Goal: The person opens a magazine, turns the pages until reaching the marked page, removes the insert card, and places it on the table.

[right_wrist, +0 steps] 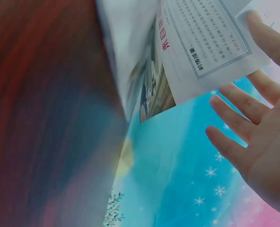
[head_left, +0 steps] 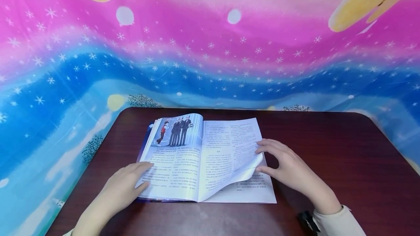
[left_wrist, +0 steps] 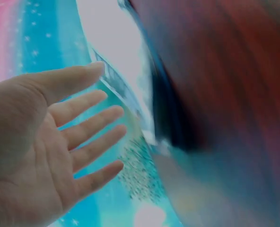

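At the near left of the dark table (head_left: 334, 137), my left hand (head_left: 126, 183), fingers spread and gripping nothing, lies by the left edge of the open magazine (head_left: 174, 172) left of centre, with 1 lifted right page (head_left: 229, 156) curling, pinched between my right hand's (head_left: 288, 165) thumb and fingers.

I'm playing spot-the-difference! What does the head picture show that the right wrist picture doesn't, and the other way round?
Only the head view shows the left hand and the drawing of suited figures. Only the right wrist view shows the red lettering and boxed text. Both show the right hand, the magazine, the dark table and the snowflake cloth.
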Demonstrator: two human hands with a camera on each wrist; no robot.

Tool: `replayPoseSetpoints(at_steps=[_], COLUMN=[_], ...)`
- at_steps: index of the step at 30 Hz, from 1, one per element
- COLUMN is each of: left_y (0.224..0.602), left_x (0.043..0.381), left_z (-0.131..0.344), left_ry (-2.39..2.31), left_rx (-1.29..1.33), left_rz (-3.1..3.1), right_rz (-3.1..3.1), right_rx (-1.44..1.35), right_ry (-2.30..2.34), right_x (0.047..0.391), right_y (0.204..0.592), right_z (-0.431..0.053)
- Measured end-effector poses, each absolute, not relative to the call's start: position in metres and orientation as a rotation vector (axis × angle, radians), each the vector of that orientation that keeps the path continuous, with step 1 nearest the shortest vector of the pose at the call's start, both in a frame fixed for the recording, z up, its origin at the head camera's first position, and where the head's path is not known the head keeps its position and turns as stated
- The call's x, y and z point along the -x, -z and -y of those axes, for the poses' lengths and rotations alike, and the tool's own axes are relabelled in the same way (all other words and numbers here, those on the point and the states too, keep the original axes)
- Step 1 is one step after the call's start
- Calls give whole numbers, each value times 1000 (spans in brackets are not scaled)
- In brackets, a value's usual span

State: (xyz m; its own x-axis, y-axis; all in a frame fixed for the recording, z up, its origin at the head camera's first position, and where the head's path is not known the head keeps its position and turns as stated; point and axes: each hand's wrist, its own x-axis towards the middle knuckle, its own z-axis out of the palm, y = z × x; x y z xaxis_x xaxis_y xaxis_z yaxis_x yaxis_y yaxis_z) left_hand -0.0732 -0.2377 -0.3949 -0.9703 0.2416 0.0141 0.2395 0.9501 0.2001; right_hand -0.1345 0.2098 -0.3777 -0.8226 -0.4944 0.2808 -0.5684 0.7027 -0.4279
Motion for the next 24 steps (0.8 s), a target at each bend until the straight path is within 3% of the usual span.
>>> replayPoseSetpoints(at_steps=[24], left_y=[361], left_x=[102], left_z=[144], left_ry=[-1019], left_rx=[-773], left_rz=[-3015], right_rz=[2565], right_rx=[-931], right_ry=[-878], right_x=[143], right_y=[347], right_z=[-168])
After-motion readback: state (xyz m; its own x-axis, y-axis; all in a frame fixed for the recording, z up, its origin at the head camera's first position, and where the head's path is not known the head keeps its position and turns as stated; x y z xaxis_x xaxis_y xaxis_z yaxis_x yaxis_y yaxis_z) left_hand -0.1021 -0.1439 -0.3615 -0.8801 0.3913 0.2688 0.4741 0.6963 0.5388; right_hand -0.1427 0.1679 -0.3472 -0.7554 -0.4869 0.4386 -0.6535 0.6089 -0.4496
